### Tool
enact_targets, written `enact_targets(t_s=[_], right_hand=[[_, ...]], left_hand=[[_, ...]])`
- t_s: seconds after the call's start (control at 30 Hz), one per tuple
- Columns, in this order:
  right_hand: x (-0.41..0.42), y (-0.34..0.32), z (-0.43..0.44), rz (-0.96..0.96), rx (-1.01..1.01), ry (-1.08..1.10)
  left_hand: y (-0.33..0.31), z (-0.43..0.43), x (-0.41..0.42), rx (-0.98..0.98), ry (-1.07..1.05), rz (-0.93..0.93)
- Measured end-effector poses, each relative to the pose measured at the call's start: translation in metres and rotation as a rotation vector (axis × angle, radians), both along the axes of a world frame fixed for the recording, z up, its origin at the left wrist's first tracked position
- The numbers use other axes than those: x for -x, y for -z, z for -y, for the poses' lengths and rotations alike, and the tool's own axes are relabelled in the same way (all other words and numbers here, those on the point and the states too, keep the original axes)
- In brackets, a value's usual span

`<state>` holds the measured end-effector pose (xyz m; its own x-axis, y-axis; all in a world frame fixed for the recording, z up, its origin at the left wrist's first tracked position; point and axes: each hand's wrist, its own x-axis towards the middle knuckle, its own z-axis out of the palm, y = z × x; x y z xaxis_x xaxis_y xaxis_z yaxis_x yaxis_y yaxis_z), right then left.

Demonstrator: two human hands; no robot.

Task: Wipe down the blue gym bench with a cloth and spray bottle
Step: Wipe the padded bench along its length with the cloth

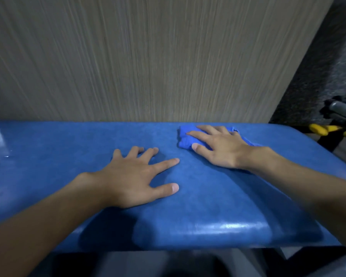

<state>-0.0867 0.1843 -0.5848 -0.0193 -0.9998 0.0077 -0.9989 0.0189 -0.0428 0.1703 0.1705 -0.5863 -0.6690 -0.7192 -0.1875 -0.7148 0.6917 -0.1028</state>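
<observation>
We're mid-wipe: right hand point(218, 150) presses cloth point(185, 139) w/ flat fingers point(198, 135) near tabletop's point(68, 156) far right edge, left hand point(132, 176) flat, empty; rest prob. left to do.

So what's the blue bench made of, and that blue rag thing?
The bench looks like padded vinyl or fake leather: smooth and slightly mottled, with shiny glare along its rounded front edge. The cloth under the right hand looks like soft fabric, maybe microfibre: it is matte and bunched into wrinkles.
</observation>
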Motion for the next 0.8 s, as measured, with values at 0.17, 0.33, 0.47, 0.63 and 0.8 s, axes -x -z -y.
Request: enact_targets(t_s=[0.17, 0.33, 0.47, 0.63, 0.8], right_hand=[[-0.027, -0.003, -0.092, -0.076, -0.022, -0.087], [-0.045, -0.005, -0.155, -0.074, -0.047, -0.173], [-0.046, -0.006, -0.161, -0.112, -0.032, -0.200], [-0.036, 0.000, -0.124, -0.079, -0.005, -0.224], [-0.018, 0.001, -0.051, -0.062, 0.034, -0.160]], left_hand=[[0.001, -0.001, -0.010, -0.019, 0.021, -0.042], [0.005, 0.000, -0.026, -0.045, 0.051, -0.129], [0.005, 0.004, -0.031, -0.051, 0.024, -0.148], [0.005, 0.008, -0.032, -0.094, 0.008, -0.098], [0.008, 0.009, -0.032, -0.067, 0.023, -0.084]])
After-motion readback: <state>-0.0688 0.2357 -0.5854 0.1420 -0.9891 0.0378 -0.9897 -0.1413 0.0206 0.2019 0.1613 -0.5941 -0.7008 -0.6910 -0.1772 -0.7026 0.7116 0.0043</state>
